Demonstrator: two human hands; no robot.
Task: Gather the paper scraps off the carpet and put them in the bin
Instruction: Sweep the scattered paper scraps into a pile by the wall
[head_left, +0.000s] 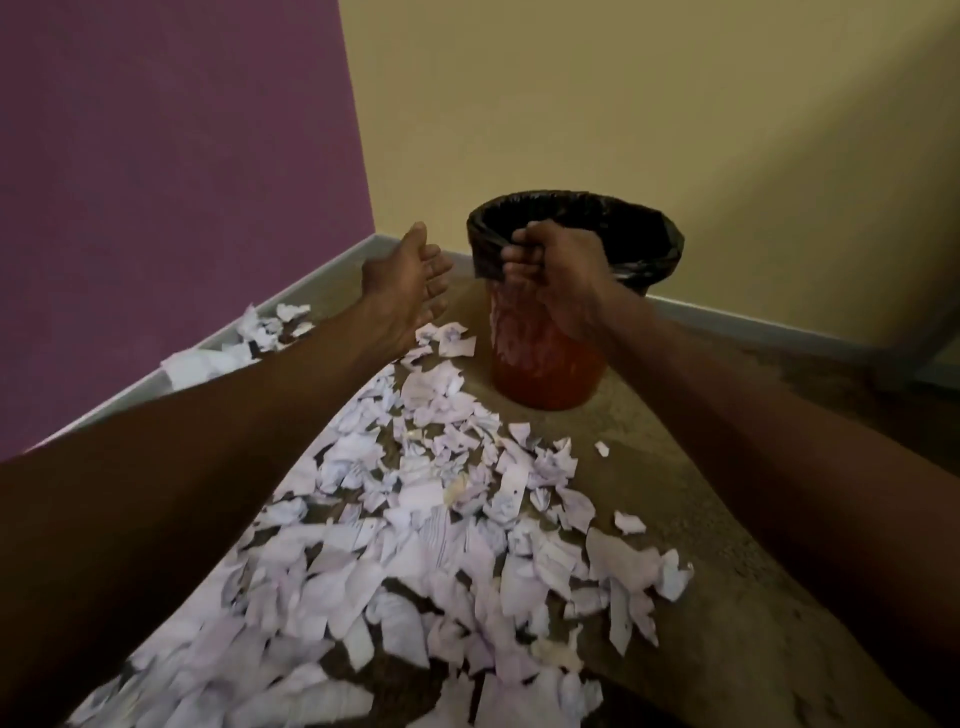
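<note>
Nearest: paper scraps (415, 519) cover the carpet (727, 597) in a thick band, running from the person's feet up to the base of the bin (545, 364). A second small pile (260, 332) lies against the skirting board (322, 265) on the left. None look picked up yet.

Left hand (410, 283) hovers empty beside the bin, grip apart, palm turned inward. Right hand (556, 275) has its grip clamped on the near rim, pinching the black liner (623, 228).

Looks like the bin is being repositioned. Best move: drag it right up to the thick part of the pile, keep the liner pinned so it doesn't slip in, then scoop two-handed.

Writing: faint ruled lines and scribble on some scraps, unreadable. No labels visible on bin or liner.
</note>
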